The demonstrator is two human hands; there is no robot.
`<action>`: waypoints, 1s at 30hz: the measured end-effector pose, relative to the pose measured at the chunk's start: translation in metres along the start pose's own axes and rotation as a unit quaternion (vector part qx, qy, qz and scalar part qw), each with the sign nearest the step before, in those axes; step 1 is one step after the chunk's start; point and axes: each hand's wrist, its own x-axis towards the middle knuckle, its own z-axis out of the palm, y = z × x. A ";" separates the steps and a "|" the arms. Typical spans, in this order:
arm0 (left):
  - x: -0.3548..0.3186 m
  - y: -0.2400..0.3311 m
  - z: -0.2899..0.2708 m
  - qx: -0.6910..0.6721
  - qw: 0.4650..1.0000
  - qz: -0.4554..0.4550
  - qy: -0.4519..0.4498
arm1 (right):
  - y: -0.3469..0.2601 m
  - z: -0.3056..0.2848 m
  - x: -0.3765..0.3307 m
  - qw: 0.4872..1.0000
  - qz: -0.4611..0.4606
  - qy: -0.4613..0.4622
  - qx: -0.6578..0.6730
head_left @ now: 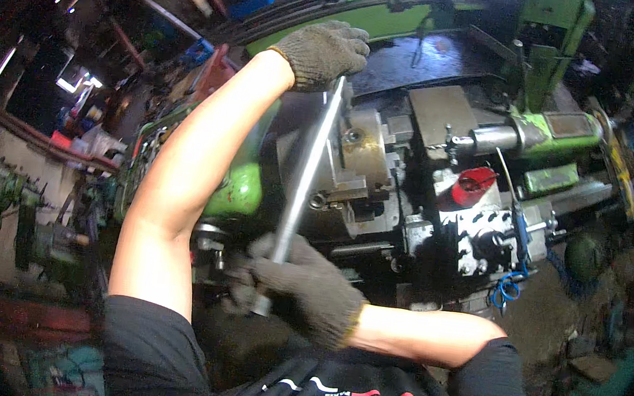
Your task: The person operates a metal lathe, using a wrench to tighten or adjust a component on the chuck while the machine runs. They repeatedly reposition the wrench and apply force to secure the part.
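A long bright metal bar [308,170] slants across in front of the lathe chuck [361,152], its far end higher and to the right. My left hand [322,54], in a dark knit glove, is closed over that far end, which the glove hides. Lower down, my gloved right hand [307,283] wraps round the near part, and a short stub sticks out below the fist. The chuck has stepped jaws and a square socket in its side. From this angle I cannot tell whether the bar touches the chuck.
Green lathe housing [240,189] stands left of the chuck. To the right are a tailstock [559,132], a flat metal plate [442,114], a red cup-like container [473,186] on the carriage and a coiled blue hose [507,290]. Another green machine [12,198] stands at far left.
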 end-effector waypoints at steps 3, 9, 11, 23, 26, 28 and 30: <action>-0.016 0.008 -0.019 0.009 0.989 -0.092 -0.120 | -0.056 -0.035 -0.044 0.981 0.159 0.071 -0.088; -0.061 0.037 -0.011 -0.074 0.930 -0.285 -0.219 | -0.222 -0.090 -0.075 0.767 0.077 0.113 -0.627; -0.064 0.049 -0.010 -0.147 0.914 -0.330 -0.185 | -0.271 -0.082 -0.061 0.667 0.163 0.183 -0.704; -0.048 0.111 -0.003 -0.275 0.859 -0.432 -0.022 | -0.412 -0.163 0.036 0.205 0.014 0.047 -0.978; -0.039 0.118 -0.006 -0.284 0.827 -0.485 0.000 | -0.413 -0.152 0.064 0.168 -0.018 0.105 -0.980; -0.030 0.122 -0.023 -0.291 0.790 -0.537 -0.063 | -0.409 -0.151 0.083 0.135 -0.077 0.097 -0.983; -0.033 0.128 -0.005 -0.263 0.798 -0.542 -0.012 | -0.408 -0.146 0.108 0.122 -0.080 0.148 -0.978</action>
